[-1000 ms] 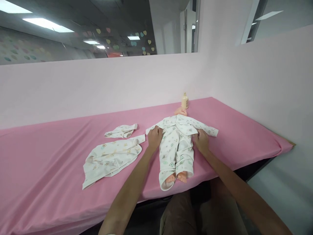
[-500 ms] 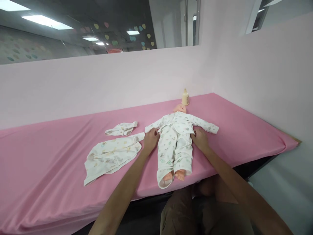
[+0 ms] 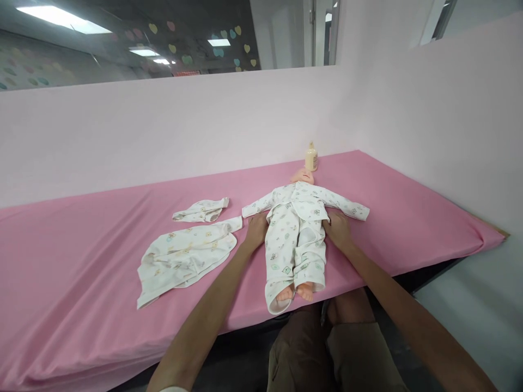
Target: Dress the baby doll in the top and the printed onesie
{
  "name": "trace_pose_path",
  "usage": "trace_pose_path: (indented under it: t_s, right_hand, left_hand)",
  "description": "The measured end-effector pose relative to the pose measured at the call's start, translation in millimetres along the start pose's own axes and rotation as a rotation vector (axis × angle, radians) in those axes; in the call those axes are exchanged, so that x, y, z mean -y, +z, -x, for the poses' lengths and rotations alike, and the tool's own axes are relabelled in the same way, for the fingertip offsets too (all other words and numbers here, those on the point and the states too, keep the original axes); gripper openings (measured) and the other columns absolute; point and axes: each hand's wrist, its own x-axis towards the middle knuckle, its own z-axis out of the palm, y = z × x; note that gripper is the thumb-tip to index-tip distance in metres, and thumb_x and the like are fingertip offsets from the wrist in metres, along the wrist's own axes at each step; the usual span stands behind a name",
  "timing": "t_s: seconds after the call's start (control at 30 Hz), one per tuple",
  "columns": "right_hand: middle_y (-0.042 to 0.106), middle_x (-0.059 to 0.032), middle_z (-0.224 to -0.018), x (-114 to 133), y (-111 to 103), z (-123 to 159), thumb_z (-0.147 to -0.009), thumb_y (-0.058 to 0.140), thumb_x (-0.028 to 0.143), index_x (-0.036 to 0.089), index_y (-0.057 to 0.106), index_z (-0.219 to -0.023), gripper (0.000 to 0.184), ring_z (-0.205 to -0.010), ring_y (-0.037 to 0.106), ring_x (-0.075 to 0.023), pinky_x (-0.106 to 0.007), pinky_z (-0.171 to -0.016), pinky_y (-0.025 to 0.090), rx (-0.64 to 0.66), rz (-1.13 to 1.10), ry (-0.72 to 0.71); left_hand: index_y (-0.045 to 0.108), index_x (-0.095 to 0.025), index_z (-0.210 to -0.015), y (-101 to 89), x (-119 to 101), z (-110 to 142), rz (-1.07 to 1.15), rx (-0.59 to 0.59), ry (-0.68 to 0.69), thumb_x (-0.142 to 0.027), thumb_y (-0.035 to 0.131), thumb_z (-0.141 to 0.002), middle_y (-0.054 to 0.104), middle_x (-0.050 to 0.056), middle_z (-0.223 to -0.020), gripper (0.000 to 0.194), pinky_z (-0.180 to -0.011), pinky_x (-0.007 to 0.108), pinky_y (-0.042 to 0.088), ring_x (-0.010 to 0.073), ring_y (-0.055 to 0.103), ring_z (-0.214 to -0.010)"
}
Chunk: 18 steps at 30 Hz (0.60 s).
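A baby doll [image 3: 304,176] lies on its back, dressed in a white printed top [image 3: 306,197] and matching pants [image 3: 281,247]. Its sleeves spread to both sides, and its feet show at the loose pant cuffs. My left hand [image 3: 257,228] is closed on the pants at the waist, on the left side. On the opposite side my right hand [image 3: 337,228] grips the waist of the pants, just below the top's hem. Fingertips of both hands are partly hidden by the cloth. Left of my left hand lie a white printed garment [image 3: 186,256] and a smaller folded cloth piece [image 3: 202,210].
A pink sheet [image 3: 93,256] with creases covers the table, whose front edge is close to my legs. A cream pump bottle [image 3: 311,159] stands behind the doll's head. Walls border the table at the back and right, with a window [image 3: 163,38] above.
Both hands stay at the sides of the doll's waist, their fingers now further under the cloth. The view has tilted slightly downward; the doll and garments keep their places.
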Motion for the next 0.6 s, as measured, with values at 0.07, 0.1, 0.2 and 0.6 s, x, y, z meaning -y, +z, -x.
trace_pose_path:
  t_s: [0.07,0.1,0.2,0.6]
  right_hand:
    - [0.051,-0.0042,-0.066,0.0,0.2,0.8,-0.085,0.042,0.026,0.023,0.034,-0.061,0.025,-0.075,0.049,-0.022,-0.036,-0.073,0.037,0.005,-0.002,-0.012]
    - [0.05,-0.0038,-0.066,0.2,0.1,1.2,-0.085,0.043,0.026,0.023,0.033,-0.061,0.026,-0.074,0.049,-0.0216,-0.035,-0.073,0.036,0.008,-0.004,-0.015]
    - [0.048,-0.0026,-0.064,1.1,-1.4,3.0,-0.084,0.044,0.025,0.023,0.03,-0.059,0.029,-0.072,0.049,-0.0204,-0.035,-0.071,0.036,0.013,-0.006,-0.017]
    - [0.045,-0.0018,-0.06,0.8,-1.0,5.5,-0.081,0.046,0.026,0.024,0.027,-0.057,0.03,-0.066,0.046,-0.0206,-0.034,-0.066,0.034,-0.004,-0.025,-0.022]
  left_hand:
    - [0.049,-0.02,-0.067,-3.7,-0.9,0.5,-0.043,0.058,0.028,-0.025,0.05,-0.08,0.064,0.011,-0.086,0.013,-0.083,0.037,0.039,0.0274,0.056,-0.09]
    - [0.047,-0.02,-0.067,-5.4,-1.7,1.0,-0.064,0.081,0.03,-0.025,0.049,-0.081,0.064,0.011,-0.087,0.015,-0.083,0.038,0.038,0.0282,0.056,-0.091]
    - [0.043,-0.02,-0.065,-9.3,-5.0,4.4,-0.118,0.115,-0.013,-0.026,0.044,-0.084,0.064,0.012,-0.086,0.02,-0.082,0.041,0.038,0.0302,0.057,-0.091]
    - [0.05,-0.018,-0.063,-15.5,-11.8,14.1,-0.119,0.082,-0.131,-0.031,0.042,-0.088,0.063,0.012,-0.076,0.029,-0.077,0.041,0.04,0.0309,0.059,-0.085]
